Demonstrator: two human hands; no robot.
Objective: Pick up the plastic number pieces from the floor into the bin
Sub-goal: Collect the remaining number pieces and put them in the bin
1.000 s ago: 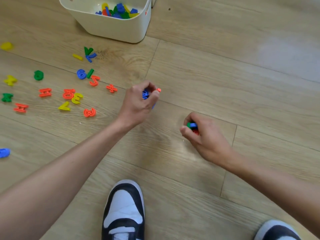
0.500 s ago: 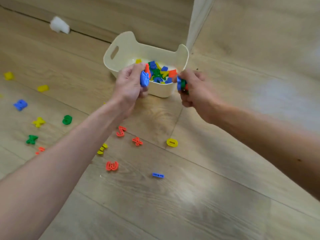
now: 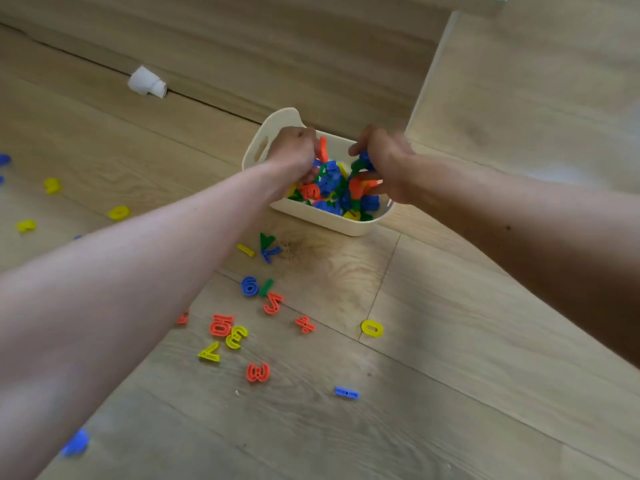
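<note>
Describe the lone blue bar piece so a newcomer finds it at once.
Start at the cream bin and come toward the camera, past the yellow 0. The blue bar lies alone just beyond it. It is a short straight stick, not a numeral.

The bin [image 3: 322, 221] stands on the floor [image 3: 450, 341] just before the wall [image 3: 277, 46], number pieces [image 3: 329, 188] heaped in it. Over it are the left hand [image 3: 294, 150] and right hand [image 3: 386, 164], each gripping pieces. Loose pieces [image 3: 258, 372] lie before and left of the bin; a small object [image 3: 147, 83] lies farther left by the wall.
</note>
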